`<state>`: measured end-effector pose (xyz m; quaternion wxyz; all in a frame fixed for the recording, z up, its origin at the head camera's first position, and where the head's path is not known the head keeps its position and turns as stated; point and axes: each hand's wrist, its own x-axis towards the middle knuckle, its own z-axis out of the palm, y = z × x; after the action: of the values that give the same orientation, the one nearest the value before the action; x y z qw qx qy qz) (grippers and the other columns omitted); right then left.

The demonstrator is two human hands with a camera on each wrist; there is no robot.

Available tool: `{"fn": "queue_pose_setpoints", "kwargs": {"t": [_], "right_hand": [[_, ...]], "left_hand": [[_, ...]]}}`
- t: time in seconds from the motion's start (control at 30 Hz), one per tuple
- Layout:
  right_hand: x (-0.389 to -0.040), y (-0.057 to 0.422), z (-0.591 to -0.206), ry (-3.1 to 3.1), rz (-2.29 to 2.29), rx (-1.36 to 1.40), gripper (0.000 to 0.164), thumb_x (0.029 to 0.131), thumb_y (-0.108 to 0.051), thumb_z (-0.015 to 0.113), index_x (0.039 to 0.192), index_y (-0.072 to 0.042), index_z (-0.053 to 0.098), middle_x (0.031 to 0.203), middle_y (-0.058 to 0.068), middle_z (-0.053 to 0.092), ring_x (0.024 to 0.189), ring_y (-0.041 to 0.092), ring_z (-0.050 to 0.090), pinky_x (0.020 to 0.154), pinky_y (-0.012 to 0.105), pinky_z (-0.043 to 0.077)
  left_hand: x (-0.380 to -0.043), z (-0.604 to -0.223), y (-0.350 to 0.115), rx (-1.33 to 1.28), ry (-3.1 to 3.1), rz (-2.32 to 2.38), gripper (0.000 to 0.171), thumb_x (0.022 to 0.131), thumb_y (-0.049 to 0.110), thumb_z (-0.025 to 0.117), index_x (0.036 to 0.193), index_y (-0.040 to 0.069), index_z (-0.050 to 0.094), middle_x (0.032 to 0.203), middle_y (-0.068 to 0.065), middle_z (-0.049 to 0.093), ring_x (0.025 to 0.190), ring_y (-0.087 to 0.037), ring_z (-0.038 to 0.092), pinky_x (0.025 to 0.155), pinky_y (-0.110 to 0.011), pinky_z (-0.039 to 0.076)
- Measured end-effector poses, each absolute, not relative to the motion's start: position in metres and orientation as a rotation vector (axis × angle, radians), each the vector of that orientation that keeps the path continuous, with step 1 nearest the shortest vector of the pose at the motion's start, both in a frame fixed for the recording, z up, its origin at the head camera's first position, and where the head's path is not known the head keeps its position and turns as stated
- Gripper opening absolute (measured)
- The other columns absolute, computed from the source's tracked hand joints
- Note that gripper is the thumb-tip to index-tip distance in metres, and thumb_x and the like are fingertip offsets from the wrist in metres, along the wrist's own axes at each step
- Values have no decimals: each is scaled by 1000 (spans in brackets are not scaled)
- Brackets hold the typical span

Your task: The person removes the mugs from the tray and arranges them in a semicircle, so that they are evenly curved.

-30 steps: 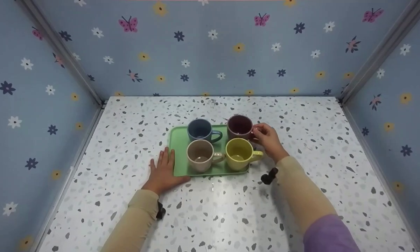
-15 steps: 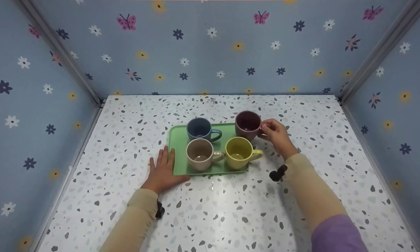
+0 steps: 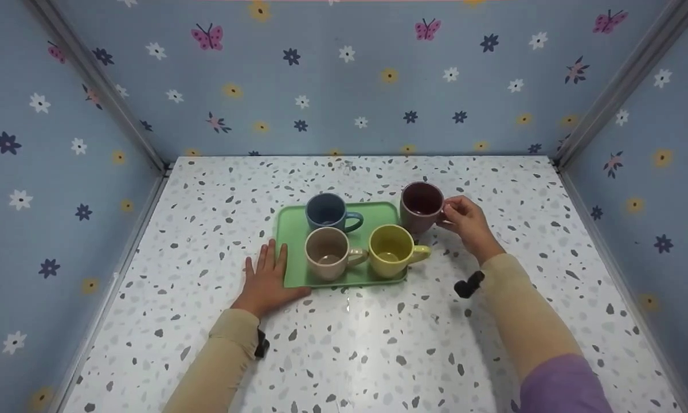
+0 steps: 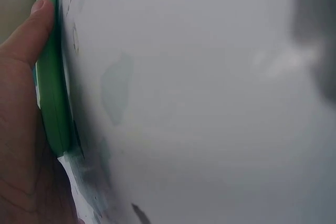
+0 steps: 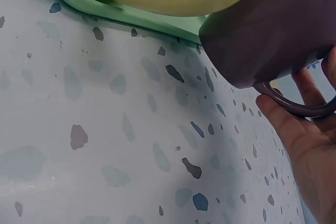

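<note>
By its handle, my right hand grips a dark maroon mug, upright at the right edge of the green tray. In the right wrist view the maroon mug shows its side, with fingers around the handle. My left hand lies spread at the tray's front left corner; the left wrist view shows its thumb along the green rim. On the tray stand a blue mug, a beige mug and a yellow mug, handles pointing right.
The speckled white table stretches around the tray on all sides. Blue flowered panels rise at the back and both sides, joined by grey metal posts.
My right hand has carried the maroon mug rightward, from the tray's back right corner to beyond its right edge. The left hand and the other mugs stay where they were.
</note>
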<state>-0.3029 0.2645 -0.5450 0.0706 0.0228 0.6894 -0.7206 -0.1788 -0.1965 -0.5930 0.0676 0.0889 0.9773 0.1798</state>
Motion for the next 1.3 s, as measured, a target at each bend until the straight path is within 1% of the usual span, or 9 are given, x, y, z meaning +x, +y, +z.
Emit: {"fn": "queue_pose_setpoints", "kwargs": {"t": [0.1, 0.3, 0.53, 0.77, 0.87, 0.97, 1.07, 1.17, 1.3], "right_hand": [[-302, 269, -547, 2071, -2165, 73, 14, 103, -14, 56, 114, -5, 57, 116, 10, 60, 106, 19, 66, 99, 40, 54], [-299, 280, -553, 2055, -2174, 93, 14, 103, -15, 56, 114, -7, 57, 118, 10, 59, 107, 18, 66, 101, 42, 52], [-297, 290, -560, 2032, -2174, 177, 19, 103, -14, 55, 119, -3, 54, 131, 20, 53, 108, 18, 65, 107, 45, 48], [-295, 295, -559, 2017, -2172, 200, 18, 105, -12, 52, 121, -4, 54, 126, 13, 55, 107, 18, 65, 110, 50, 43], [-293, 294, -554, 1974, -2194, 218, 20, 105, -9, 51, 122, 0, 52, 129, 15, 54, 107, 18, 65, 111, 50, 42], [-290, 291, -548, 1955, -2221, 245, 27, 105, -7, 51, 128, 6, 48, 134, 19, 51, 105, 17, 65, 112, 51, 41], [-290, 289, -543, 1962, -2235, 276, 35, 105, -7, 51, 134, 10, 42, 136, 23, 48, 105, 17, 64, 113, 51, 40], [-293, 289, -540, 1982, -2222, 318, 36, 105, -9, 51, 135, 8, 42, 138, 22, 46, 108, 17, 61, 114, 49, 40], [-299, 290, -537, 2002, -2177, 368, 27, 106, -12, 51, 131, 0, 48, 140, 18, 46, 116, 20, 57, 114, 46, 40]], "left_hand": [[-178, -594, -196, 265, 2945, 544, 123, 79, 79, 62, 162, 5, 8, 167, -24, -2, 154, -42, -2, 118, -67, -2], [-178, -593, -196, 271, 2953, 538, 122, 80, 79, 61, 163, 6, 9, 167, -24, -1, 154, -42, -1, 118, -68, -1], [-180, -594, -196, 263, 2943, 532, 123, 79, 80, 60, 163, 7, 9, 167, -23, -3, 154, -41, -2, 119, -67, -2], [-181, -594, -197, 247, 2937, 522, 123, 79, 80, 60, 163, 7, 8, 168, -23, -3, 154, -41, -2, 119, -66, -2], [-180, -594, -196, 254, 2937, 532, 122, 79, 80, 60, 163, 7, 8, 167, -24, -3, 154, -42, -2, 119, -67, -2], [-179, -593, -195, 252, 2931, 531, 122, 79, 80, 60, 163, 8, 8, 167, -23, -4, 154, -41, -2, 119, -67, -3], [-179, -592, -195, 250, 2928, 536, 122, 79, 79, 61, 163, 7, 8, 167, -23, -3, 154, -41, -2, 119, -67, -3], [-178, -590, -195, 253, 2929, 530, 122, 80, 79, 61, 163, 7, 8, 167, -24, -3, 154, -41, -1, 119, -67, -2], [-179, -590, -196, 258, 2929, 520, 122, 80, 79, 60, 163, 7, 8, 167, -23, -4, 154, -41, -1, 119, -67, -2]]}}
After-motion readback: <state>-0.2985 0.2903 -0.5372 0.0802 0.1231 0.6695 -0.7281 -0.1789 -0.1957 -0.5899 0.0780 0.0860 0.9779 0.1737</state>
